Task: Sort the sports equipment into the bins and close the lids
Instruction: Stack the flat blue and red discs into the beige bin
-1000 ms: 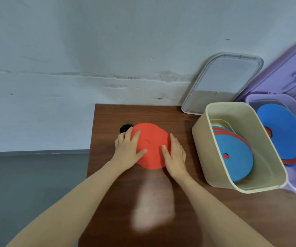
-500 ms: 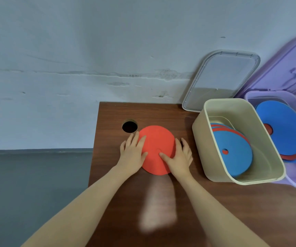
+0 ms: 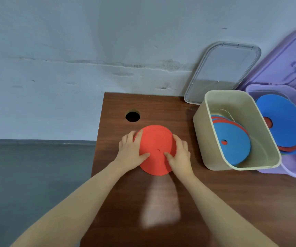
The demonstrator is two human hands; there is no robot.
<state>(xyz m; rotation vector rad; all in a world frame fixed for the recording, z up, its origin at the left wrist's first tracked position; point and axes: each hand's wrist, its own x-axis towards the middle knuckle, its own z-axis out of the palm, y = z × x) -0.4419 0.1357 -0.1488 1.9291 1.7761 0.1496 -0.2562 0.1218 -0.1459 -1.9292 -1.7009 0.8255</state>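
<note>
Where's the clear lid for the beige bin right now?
In the head view, upper right: the clear lid leans against the wall behind the beige bin, left of the purple lid.

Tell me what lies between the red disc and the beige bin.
Only the right hand and bare table, per the head view, separate the red disc from the beige bin.
</note>
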